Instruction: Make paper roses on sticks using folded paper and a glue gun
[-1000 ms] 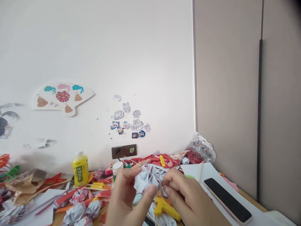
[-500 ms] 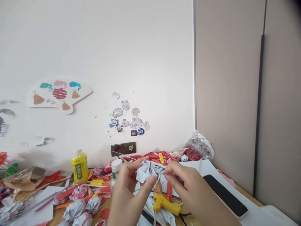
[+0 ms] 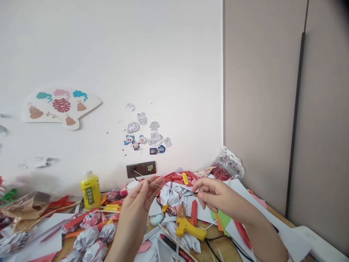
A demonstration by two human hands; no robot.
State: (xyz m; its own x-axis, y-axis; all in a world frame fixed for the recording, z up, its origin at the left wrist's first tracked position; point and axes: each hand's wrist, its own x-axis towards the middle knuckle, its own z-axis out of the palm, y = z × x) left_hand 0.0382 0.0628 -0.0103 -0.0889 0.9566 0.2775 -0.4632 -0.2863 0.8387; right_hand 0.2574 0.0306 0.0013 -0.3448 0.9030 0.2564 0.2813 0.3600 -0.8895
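My left hand (image 3: 140,198) pinches a thin pale stick (image 3: 147,179) between thumb and fingers. Just beyond its fingertips is a white folded-paper flower (image 3: 171,193); whether the stick joins it I cannot tell. To the right of the flower, my right hand (image 3: 209,191) hovers with loosely bent fingers slightly apart and nothing visible in them. Below and between both hands, a yellow glue gun (image 3: 188,229) points its nozzle up toward the flower.
Paper flowers (image 3: 87,238) and colored paper strips (image 3: 194,213) cover the table. A yellow bottle (image 3: 90,190) stands at left. A black cord (image 3: 211,249) runs from the glue gun. At the back right lies a clear plastic bag (image 3: 229,163) near the wall (image 3: 174,72).
My left hand has shifted its fingers from the paper flower to the thin stick, turning more upright. My right hand has moved slightly right and up, its fingers loosening.
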